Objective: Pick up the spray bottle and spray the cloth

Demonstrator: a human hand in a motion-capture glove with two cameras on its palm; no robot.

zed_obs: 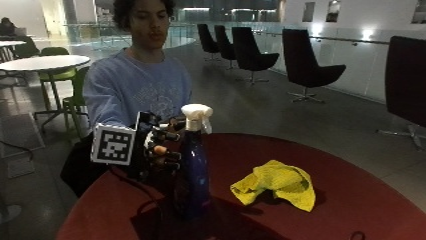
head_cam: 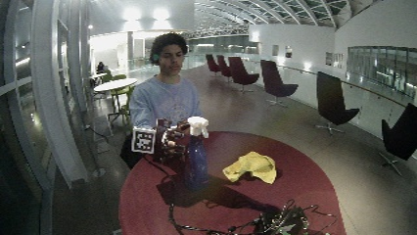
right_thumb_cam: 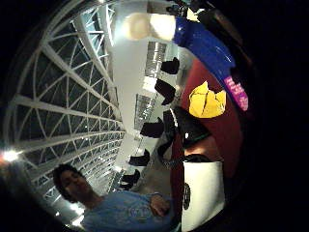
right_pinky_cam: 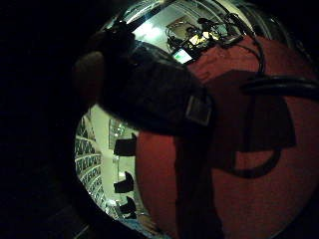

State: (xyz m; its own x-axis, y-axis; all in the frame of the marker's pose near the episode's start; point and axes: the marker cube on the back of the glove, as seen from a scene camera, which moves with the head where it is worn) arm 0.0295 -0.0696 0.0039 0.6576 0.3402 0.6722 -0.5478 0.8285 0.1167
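At a round red bench (zed_obs: 373, 200), a seated person brings the gloved right hand (zed_obs: 160, 150) up against the upper body and neck of a blue spray bottle (zed_obs: 193, 170), which stands upright at lower centre of the outside view with its white trigger head (zed_obs: 197, 116) topmost; the fingers curl toward the bottle from its left in the frame, though whether they have actually closed around it cannot be told from here. The yellow cloth (zed_obs: 276, 184) lies crumpled on the bench to the right of the bottle, apart from it, with bare red surface between and around them, so a nozzle turned rightward and down would seem to face it. In the wide outside view the same line-up holds: hand (head_cam: 171, 142), bottle (head_cam: 196, 164), then cloth (head_cam: 251, 167), with a tangle of cables (head_cam: 273, 223) near the bench's front edge. In the thumb side palm view the bottle (right_thumb_cam: 207, 48) runs along the upper right, its long axis crossing the palm, the cloth (right_thumb_cam: 206, 100) just beyond it. The little finger side palm view shows only a dark gloved finger (right_pinky_cam: 149, 94) over the red bench (right_pinky_cam: 279, 199).
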